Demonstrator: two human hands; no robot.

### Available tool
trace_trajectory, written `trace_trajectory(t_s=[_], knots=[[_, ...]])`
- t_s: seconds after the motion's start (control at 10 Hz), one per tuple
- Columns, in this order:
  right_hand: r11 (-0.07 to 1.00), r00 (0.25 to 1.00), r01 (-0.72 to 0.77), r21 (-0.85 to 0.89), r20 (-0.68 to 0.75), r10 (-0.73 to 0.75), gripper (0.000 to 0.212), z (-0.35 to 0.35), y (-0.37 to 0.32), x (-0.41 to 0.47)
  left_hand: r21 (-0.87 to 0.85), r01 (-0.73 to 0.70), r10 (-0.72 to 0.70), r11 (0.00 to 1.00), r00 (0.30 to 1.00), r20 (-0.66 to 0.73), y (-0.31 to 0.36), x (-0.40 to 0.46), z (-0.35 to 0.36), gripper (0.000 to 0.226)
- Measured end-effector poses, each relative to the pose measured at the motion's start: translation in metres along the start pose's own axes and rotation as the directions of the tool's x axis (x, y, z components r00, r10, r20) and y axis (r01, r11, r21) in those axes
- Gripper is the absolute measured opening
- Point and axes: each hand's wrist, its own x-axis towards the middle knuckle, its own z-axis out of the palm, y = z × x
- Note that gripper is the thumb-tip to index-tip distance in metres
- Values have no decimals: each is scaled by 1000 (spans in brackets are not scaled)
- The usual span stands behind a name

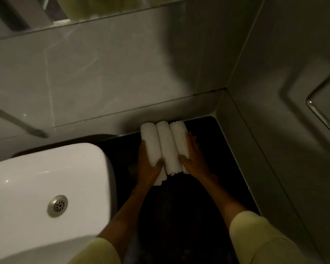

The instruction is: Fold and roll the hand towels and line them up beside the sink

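Note:
Three white rolled hand towels lie side by side on the black countertop (179, 197), to the right of the white sink (36, 187), their far ends against the back wall. My left hand (148, 164) cups the outer side of the left towel roll (150, 138), thumb on top. The middle towel roll (167, 145) lies between my hands. My right hand (193, 155) presses on the outer side of the right towel roll (178, 134), fingers spread along it. Both hands squeeze the row together.
Grey tiled walls (122, 73) close the counter at the back and right, forming a corner behind the towels. The sink has a metal drain (57, 205). A faucet spout (13, 119) reaches in from the far left. A mirror edge runs along the top.

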Motion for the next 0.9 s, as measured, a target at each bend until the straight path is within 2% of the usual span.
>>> trace_trajectory(t_s=[0.1, 0.2, 0.3, 0.4, 0.5, 0.6, 0.7, 0.8, 0.9], knots=[[1000, 1000, 4, 18, -20, -3, 86, 5, 2, 5, 125, -72, 75, 990, 997, -15, -2, 1, 4, 93], [999, 999, 30, 33, -28, -29, 89, 0, 2, 16, 180, -83, 87, 980, 996, -17, -2, 11, 4, 92], [979, 996, 50, -198, -68, -64, 86, -3, -3, 20, 351, -72, 106, 933, 991, -77, 12, 0, 9, 83], [894, 977, 83, -440, -143, -161, 76, 4, -10, 0, 552, -87, 190, 829, 973, -133, 14, -23, 21, 74], [811, 977, 124, -571, -71, -199, 68, 15, -11, -11, 697, -97, 220, 710, 971, -89, 8, -33, 30, 66], [772, 983, 71, -632, -89, -163, 65, 19, -15, -1, 760, -79, 225, 645, 970, -90, 3, -25, 32, 60], [731, 991, 61, -679, -47, -126, 63, 18, -22, -3, 791, -74, 211, 607, 975, -71, 6, -29, 31, 59], [701, 988, 89, -708, -29, -154, 68, 6, -31, -9, 811, -114, 259, 574, 965, -48, 22, -36, 22, 63], [720, 967, 109, -685, -96, -237, 69, -15, -66, -19, 787, -231, 404, 572, 914, -25, 63, -47, 7, 64]])
